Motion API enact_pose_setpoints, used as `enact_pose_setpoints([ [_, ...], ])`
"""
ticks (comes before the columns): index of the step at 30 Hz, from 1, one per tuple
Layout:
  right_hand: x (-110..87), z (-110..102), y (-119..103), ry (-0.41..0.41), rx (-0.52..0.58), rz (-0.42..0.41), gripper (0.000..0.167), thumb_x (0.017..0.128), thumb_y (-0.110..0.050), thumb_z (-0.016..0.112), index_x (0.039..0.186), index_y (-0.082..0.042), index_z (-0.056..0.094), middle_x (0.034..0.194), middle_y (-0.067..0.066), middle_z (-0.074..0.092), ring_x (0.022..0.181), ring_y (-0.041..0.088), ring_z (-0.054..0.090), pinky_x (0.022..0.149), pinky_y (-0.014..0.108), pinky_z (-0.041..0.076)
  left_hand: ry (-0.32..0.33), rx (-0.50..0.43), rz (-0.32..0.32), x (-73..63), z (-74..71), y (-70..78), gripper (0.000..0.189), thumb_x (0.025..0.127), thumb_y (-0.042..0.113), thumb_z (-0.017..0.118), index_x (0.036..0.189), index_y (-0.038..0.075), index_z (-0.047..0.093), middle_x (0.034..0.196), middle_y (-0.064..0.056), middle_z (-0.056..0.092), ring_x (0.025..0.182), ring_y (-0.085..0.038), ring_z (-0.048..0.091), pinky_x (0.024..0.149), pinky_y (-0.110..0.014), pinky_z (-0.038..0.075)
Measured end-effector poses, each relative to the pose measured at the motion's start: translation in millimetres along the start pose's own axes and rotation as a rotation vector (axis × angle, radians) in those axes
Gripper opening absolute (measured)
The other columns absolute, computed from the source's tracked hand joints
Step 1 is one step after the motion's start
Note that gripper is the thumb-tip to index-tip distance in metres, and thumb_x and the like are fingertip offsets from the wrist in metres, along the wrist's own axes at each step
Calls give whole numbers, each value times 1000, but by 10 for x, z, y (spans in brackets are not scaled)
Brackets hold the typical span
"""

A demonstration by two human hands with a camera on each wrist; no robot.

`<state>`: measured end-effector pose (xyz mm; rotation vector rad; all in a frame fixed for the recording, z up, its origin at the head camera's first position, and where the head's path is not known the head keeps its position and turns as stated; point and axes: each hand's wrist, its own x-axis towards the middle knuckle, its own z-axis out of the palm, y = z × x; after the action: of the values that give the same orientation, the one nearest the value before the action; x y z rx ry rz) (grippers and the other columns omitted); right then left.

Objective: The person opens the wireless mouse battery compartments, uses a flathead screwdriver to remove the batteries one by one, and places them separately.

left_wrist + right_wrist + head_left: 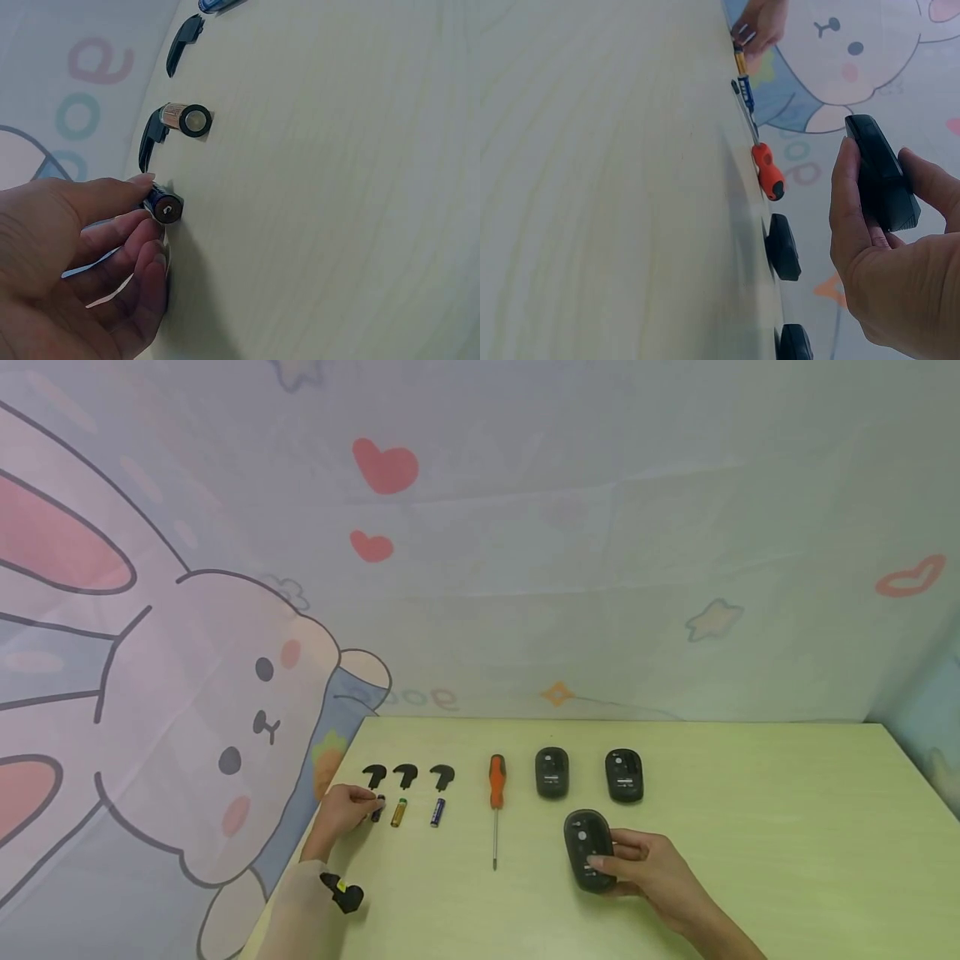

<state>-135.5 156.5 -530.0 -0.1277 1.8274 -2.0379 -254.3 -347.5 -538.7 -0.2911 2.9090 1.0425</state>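
Observation:
At the left end of a row of batteries, my left hand (345, 814) pinches a dark battery (163, 204) between thumb and forefinger. My right hand (656, 872) grips a black computer mouse (582, 828) by its right side, its underside with a printed label facing up. In the right wrist view, that mouse (881, 176) is held off the table between thumb and fingers. Beside the left hand lie a gold-and-green battery (399, 812) and a blue battery (437, 812). Above the batteries sit black hooked pieces (406, 773) in a row.
An orange-handled screwdriver (497, 785) lies on the pale table (780, 827), tip toward me. Two more black mice, one at left (552, 772) and one at right (625, 775), lie underside up behind the held one. A printed cloth (570, 610) hangs along the table's far edge.

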Motion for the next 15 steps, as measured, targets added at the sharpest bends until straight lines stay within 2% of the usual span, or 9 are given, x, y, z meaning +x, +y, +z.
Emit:
enact_pose_setpoints([
  [10, -3, -11, -17, -3, 9, -5, 72, 96, -17, 78, 149, 18, 44, 126, 20, 75, 103, 18, 78, 86, 41, 67, 10, 5, 14, 13, -1, -26, 31, 95, 27, 79, 104, -3, 78, 93, -13, 78, 78, -18, 68, 62, -27, 52],
  [15, -4, -13, -23, 6, -2, 4, 74, 95, -18, 79, 149, 18, 43, 127, 22, 74, 103, 19, 78, 86, 42, 67, 3, -19, 28, -4, -29, -26, 31, 98, 26, 75, 109, -3, 77, 96, -16, 78, 79, -19, 70, 62, -28, 54],
])
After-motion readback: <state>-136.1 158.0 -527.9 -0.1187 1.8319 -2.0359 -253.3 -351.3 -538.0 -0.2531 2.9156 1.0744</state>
